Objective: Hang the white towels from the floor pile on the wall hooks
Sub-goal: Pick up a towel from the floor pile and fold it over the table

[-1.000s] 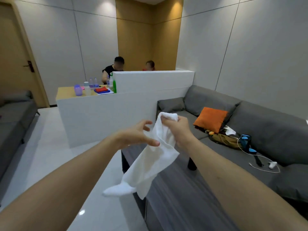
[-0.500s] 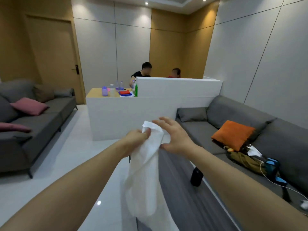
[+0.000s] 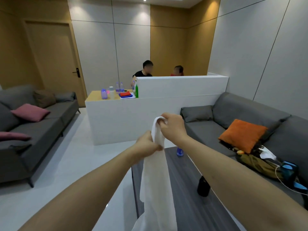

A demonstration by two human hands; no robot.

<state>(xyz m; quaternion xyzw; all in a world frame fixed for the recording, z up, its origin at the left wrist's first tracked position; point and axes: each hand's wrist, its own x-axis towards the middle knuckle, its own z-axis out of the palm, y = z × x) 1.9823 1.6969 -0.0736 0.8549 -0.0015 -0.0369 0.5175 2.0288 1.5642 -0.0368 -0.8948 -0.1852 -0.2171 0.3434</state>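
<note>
A white towel [image 3: 155,184] hangs straight down in front of me, over the near end of a dark coffee table [image 3: 188,205]. My right hand [image 3: 173,129] grips its top end at chest height, fingers curled round the bunched cloth. Just below, my left hand [image 3: 146,145] is closed round the towel. The towel's lower end runs out of the bottom of the view. No wall hooks and no floor pile are in view.
A grey sofa [image 3: 38,130] with pink cushions lines the left. Another grey sofa [image 3: 250,117] on the right carries an orange cushion [image 3: 241,135], a bag and cables. A white counter [image 3: 133,117] stands ahead with bottles; two people sit behind it. A black bottle [image 3: 203,186] stands on the coffee table.
My view has swung left and up, bringing the left sofa and door into sight. My left hand slid down the towel below my right, and the towel now hangs long and straight.
</note>
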